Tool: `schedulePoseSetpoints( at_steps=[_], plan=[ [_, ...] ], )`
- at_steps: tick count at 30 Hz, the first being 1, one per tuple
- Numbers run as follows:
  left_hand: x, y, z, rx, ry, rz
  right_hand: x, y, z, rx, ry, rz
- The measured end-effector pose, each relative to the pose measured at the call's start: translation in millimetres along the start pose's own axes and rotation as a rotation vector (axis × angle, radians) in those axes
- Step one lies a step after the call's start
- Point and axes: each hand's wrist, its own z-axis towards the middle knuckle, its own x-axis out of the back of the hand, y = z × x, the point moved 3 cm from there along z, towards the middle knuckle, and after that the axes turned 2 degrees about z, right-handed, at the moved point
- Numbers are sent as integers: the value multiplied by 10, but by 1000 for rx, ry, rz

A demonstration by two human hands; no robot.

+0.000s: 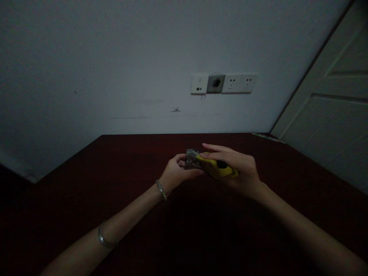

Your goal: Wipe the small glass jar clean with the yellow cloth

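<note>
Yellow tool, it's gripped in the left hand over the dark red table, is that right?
Not quite. The head view shows the yellow tool gripped in the right hand, not the left; the left hand holds a small grey object at the tool's front end. Both are over the dark red table.
</note>
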Motion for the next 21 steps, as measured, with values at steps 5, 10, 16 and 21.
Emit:
schedulePoseSetpoints(
  at_steps=[5, 10, 16, 21],
  plan=[
    [10, -23, 26, -22, 24, 67, -48, 10, -22, 55, -64, -28],
    [52, -36, 70, -35, 87, 95, -100, -27, -21, 75, -180, -17],
    [14, -86, 79, -71, 58, 101, -63, -112, 30, 133, -161, -85],
    [-70, -155, 33, -82, -4, 41, -136, -92, 14, 172, -192, -247]
  ],
)
